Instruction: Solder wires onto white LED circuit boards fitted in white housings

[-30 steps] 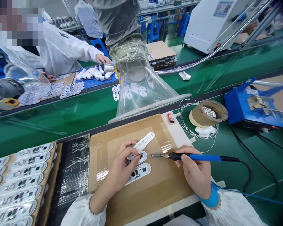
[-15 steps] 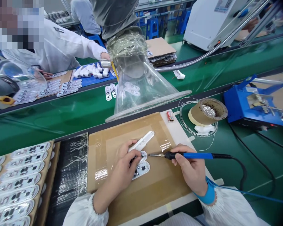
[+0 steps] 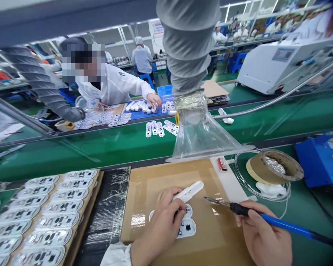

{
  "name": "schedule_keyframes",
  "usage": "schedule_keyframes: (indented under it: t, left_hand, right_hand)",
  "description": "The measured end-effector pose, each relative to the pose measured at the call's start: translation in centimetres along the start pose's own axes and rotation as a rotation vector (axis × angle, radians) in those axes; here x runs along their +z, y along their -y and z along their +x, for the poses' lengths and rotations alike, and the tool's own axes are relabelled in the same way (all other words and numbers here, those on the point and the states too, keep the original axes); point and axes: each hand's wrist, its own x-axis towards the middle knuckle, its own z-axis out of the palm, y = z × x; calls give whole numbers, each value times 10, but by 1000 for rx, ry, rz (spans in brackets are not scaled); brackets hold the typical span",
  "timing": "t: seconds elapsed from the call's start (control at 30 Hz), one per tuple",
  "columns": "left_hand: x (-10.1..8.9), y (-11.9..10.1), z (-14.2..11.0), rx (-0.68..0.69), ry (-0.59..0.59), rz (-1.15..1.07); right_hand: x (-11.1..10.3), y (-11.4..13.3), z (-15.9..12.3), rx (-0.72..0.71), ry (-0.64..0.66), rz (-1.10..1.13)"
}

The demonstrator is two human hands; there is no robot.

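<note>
My left hand (image 3: 166,216) is closed around the lower end of a slim white plastic case (image 3: 192,190), its thumb and index finger pinched together over a small white circuit board (image 3: 188,211). What sits between those fingertips is hidden. Just below lies another white circuit board (image 3: 189,227) with a black chip, partly under the hand. In my right hand (image 3: 263,231) is a soldering iron (image 3: 241,208) with a blue and black handle. Its tip points left, apart from the case and the boards. Beneath everything is a taped cardboard sheet (image 3: 144,184).
Rows of circuit boards (image 3: 48,218) lie on cardboard at left. A clear fume hood (image 3: 202,136) hangs ahead. At right are a cardboard-brown tub (image 3: 256,168) on coiled solder wire, a red battery (image 3: 222,164) and a blue stand (image 3: 318,159). A co-worker (image 3: 113,81) sits across.
The view has tilted up and swung left. The soldering iron's tip has moved away from the small board. My left hand keeps its grip; the co-worker's hand now reaches onto the white parts opposite.
</note>
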Motion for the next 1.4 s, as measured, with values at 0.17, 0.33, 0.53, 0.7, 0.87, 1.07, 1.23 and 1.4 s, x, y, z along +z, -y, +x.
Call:
schedule_keyframes:
  t: [0.17, 0.33, 0.53, 0.7, 0.87, 1.07, 1.23, 1.4]
  left_hand:
    - [-1, -8, -14, -13, -14, -9]
    - [0, -10, -23, 11, -43, -30]
    - [0, -5, -25, 49, -31, 12]
    - [1, 0, -20, 88, -31, 77]
    - [1, -1, -18, 108, 3, 118]
    - [1, 2, -16, 137, 27, 123]
    - [2, 5, -16, 150, 48, 122]
    - [1, 5, -15, 165, 57, 135]
  right_hand:
    - [-11, 8, 21, -16, -52, 60]
    - [-2, 9, 33, -85, -36, 108]
    - [14, 9, 21, -97, 54, 91]
    - [6, 7, -5, -52, 208, -26]
    - [-4, 4, -29, -47, 293, -199]
    - [-3, 10, -35, -114, 340, -248]
    - [1, 14, -36, -140, 353, -249]
    - [3, 14, -37, -163, 359, -272]
